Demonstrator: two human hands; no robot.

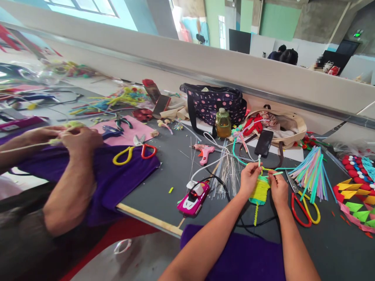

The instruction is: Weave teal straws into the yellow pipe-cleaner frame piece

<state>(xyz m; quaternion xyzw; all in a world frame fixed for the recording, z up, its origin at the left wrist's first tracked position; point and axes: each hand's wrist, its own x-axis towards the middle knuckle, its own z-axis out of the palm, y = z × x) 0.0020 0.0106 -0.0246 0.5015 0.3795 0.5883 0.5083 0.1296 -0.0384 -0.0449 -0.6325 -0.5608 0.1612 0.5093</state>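
My left hand [250, 179] pinches the upper left of a small yellow and green fuzzy piece [260, 190], which looks made of pipe cleaners. A pale green strand sticks up above its fingers. On the other side, my right hand [278, 190] is closed on a light green pipe cleaner [275, 173] at the piece's top right corner. A yellow fuzzy stem [256, 215] hangs from the bottom of the piece. Just right of my right hand lie scissors [304, 207] with red and yellow handles, near a fan of pastel pipe cleaners [313, 171].
A pink glue gun [205, 152], thin wires [227, 175] and a magenta car-shaped power strip [193, 199] lie to the left. Behind stand a bottle [223, 124], a phone [264, 143] and bags [215, 103]. At left, a co-worker's hands [76, 136] hold fuzzy material beside more scissors [134, 153].
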